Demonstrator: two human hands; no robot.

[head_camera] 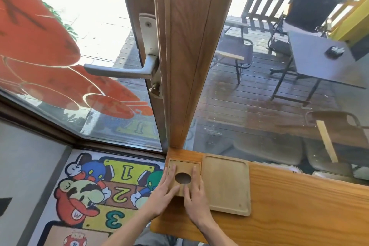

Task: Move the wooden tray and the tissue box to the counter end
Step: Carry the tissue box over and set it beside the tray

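While both hands lie flat on its lid, the square pale-wood tissue box with a dark oval opening [184,176] sits at the far left corner of the orange-brown wooden counter [295,205], just near the foot of the brown wood-grain door post [189,66]. The left hand [162,192] rests with fingers spread over the left part of the lid and its thumb toward the near edge; the right hand [194,197] lies with fingers extended along the right of the opening. Neither hand is pinching or wrapping anything; they press down from above. Just to the right, touching or almost touching the box, lies the flat rectangular light-wood tray with a raised rim and rounded corners [227,183], empty as far as can be seen. Both pieces look rigid and fairly light, and their smooth finish probably lets them slide easily over the counter, so a flat-palmed push seems enough for small adjustments. For lifting, the box would likely be best taken by its opposite side walls, since the lid may be a loose insert and the opening offers little purchase. The tray should be gripped at its rim on two opposite edges. Both already appear to be at the counter's end.
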